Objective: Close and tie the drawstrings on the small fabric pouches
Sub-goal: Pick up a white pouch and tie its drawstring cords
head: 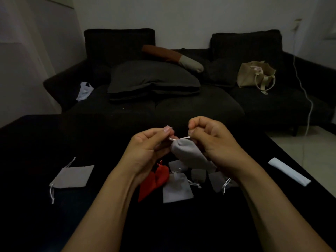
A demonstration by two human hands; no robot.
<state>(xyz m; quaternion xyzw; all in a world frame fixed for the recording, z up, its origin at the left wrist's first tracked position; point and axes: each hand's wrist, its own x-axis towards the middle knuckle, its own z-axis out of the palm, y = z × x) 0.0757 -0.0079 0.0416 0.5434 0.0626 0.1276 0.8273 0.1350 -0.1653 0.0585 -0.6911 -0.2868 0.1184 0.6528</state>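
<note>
A grey fabric pouch (189, 153) hangs in the air between my hands, its mouth gathered at the top. My left hand (149, 148) pinches one end of its white drawstring (180, 138), and my right hand (212, 140) pinches the other end. Below them on the black surface lie a red pouch (154, 180), a grey pouch (177, 188) and more small grey pouches (217, 180) partly hidden by my right wrist. Another flat grey pouch (72, 176) with loose white strings lies apart at the left.
A white folded strip (289, 171) lies on the black surface (54, 139) at the right. Behind stands a dark sofa (200, 106) with a dark cushion (152, 79), a beige tote bag (256, 75) and a white plastic bag (84, 90). A white cable (307, 99) hangs at the right.
</note>
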